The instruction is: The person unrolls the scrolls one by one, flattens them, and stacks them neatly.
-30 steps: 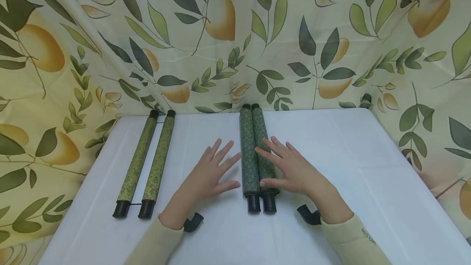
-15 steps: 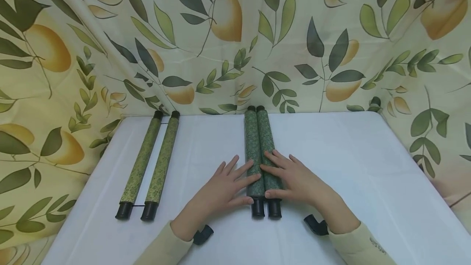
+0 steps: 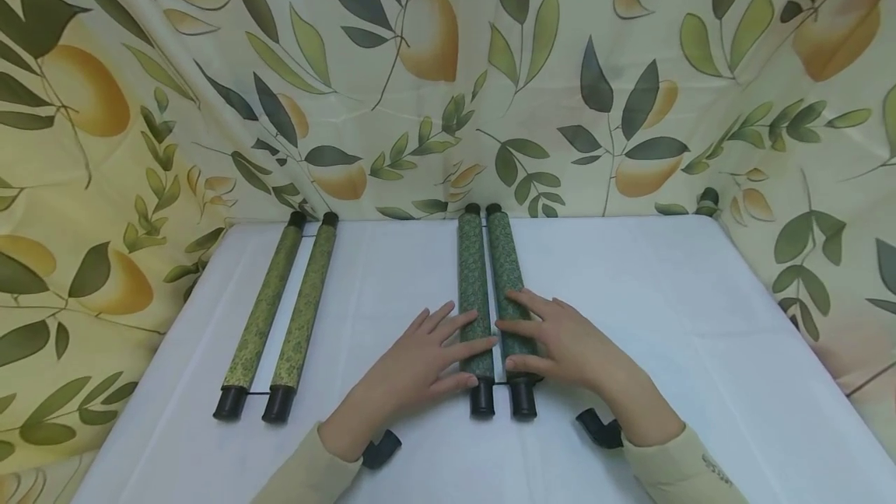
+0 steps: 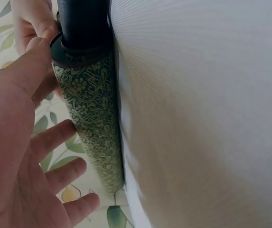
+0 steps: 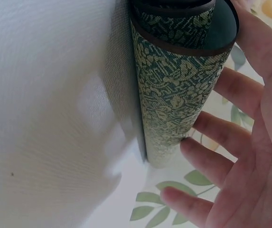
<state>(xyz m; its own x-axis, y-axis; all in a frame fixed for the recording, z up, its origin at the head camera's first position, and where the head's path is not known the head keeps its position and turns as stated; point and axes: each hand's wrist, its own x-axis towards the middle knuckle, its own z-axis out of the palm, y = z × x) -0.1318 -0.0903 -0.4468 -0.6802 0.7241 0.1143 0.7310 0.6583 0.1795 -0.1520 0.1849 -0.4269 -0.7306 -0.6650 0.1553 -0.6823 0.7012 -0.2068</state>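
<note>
Table [image 3: 630,278]: white, leafy curtain [image 3: 518,107] hanging up top
Center scroll [image 3: 473,271]: pointing lengthwise up-frame
Left hand [image 3: 411,358], right hand [image 3: 577,344]: I'm seeing both touching it, relaxed

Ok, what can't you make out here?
Head view: parts of the dark green patterned cloth scroll, covered by left hand and right hand.
Head view: dark marking on the right beige sleeve, too small.
Left wrist view: the scroll's black cylindrical end, cut off by the top edge.
</note>
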